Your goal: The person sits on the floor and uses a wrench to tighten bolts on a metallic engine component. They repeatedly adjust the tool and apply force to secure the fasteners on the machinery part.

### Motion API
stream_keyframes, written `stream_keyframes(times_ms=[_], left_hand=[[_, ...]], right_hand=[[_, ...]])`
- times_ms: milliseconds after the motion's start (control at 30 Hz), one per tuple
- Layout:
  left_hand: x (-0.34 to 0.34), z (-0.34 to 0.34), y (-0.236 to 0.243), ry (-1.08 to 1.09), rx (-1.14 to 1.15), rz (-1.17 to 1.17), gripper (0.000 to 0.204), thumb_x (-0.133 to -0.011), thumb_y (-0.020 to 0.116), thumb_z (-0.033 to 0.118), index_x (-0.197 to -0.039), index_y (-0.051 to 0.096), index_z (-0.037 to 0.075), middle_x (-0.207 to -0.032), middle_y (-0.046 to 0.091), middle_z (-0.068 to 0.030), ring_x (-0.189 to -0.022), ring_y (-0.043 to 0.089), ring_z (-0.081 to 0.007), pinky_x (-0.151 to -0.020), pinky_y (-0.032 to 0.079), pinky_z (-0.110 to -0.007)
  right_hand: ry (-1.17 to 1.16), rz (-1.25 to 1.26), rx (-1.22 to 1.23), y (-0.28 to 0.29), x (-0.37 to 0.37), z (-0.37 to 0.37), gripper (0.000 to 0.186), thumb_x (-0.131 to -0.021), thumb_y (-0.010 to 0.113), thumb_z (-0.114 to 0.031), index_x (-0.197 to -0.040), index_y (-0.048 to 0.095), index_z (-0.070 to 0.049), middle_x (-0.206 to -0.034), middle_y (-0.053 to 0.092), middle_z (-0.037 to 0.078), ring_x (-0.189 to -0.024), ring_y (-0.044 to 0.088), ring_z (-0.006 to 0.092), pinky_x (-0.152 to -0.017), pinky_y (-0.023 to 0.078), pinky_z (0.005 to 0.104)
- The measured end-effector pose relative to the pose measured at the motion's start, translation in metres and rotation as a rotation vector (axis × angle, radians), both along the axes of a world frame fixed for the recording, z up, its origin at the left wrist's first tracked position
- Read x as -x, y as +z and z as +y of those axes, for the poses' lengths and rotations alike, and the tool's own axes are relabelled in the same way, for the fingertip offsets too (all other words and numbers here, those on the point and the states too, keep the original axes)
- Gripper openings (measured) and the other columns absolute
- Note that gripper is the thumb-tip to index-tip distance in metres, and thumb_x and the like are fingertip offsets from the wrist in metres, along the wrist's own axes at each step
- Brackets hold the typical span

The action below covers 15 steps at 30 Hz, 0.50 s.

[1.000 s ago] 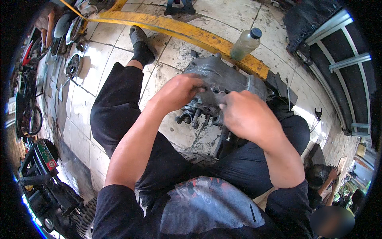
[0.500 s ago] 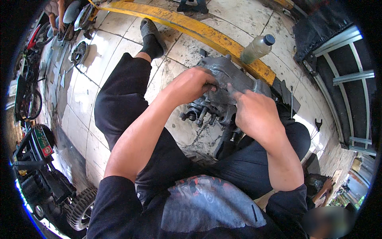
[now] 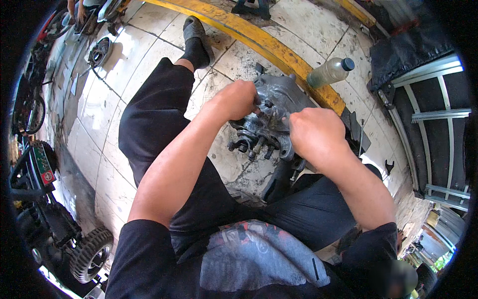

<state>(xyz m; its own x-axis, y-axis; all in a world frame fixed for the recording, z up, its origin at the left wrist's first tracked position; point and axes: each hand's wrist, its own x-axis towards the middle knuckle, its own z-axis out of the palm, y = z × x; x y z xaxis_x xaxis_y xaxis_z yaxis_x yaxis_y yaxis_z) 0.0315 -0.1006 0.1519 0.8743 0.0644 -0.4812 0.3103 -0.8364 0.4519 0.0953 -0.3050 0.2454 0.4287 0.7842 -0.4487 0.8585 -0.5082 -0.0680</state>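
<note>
A grey metal engine casing (image 3: pixel 277 104) with shafts and gears sticking out of its near side rests on the tiled floor between my legs. My left hand (image 3: pixel 238 98) grips the casing's left edge. My right hand (image 3: pixel 312 133) is closed on its right side, fingers curled over the metal. Whether the right hand also holds a small tool is hidden by the fingers. My black-trousered left leg (image 3: pixel 149 114) stretches out to the left of the casing.
A plastic bottle (image 3: pixel 330 72) lies beside a yellow metal beam (image 3: pixel 259 40) behind the casing. A black spanner (image 3: pixel 389 166) lies on the floor at right. Motorcycle parts and a wheel (image 3: pixel 91 255) line the left edge. A metal frame (image 3: pixel 438 114) stands at right.
Both hands have stayed on the casing. The view has shifted, so the casing and the hands sit a little higher and further right in the picture.
</note>
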Motion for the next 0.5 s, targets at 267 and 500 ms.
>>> stream_keyframes(times_ms=[267, 500], left_hand=[[-0.003, 0.003, -0.013, -0.052, 0.085, -0.027, 0.025, -0.080, 0.085, 0.022, -0.095, 0.079, 0.003, -0.095, 0.075, -0.0239, -0.097, 0.073, -0.0396, -0.085, 0.058, -0.047], [-0.004, 0.004, -0.001, -0.030, 0.115, -0.010, 0.028, -0.079, 0.086, 0.021, -0.096, 0.078, 0.000, -0.098, 0.075, -0.0240, -0.099, 0.073, -0.0400, -0.086, 0.058, -0.047]], right_hand=[[0.028, -0.028, 0.255, 0.013, -0.003, 0.021, 0.021, -0.086, 0.063, -0.017, -0.092, 0.082, -0.010, -0.092, 0.078, 0.015, -0.087, 0.078, 0.0324, -0.076, 0.062, 0.0439], [0.037, -0.041, 0.264, 0.016, -0.002, 0.034, 0.024, -0.089, 0.060, -0.018, -0.094, 0.082, -0.010, -0.095, 0.079, 0.015, -0.090, 0.078, 0.0313, -0.078, 0.062, 0.0432]])
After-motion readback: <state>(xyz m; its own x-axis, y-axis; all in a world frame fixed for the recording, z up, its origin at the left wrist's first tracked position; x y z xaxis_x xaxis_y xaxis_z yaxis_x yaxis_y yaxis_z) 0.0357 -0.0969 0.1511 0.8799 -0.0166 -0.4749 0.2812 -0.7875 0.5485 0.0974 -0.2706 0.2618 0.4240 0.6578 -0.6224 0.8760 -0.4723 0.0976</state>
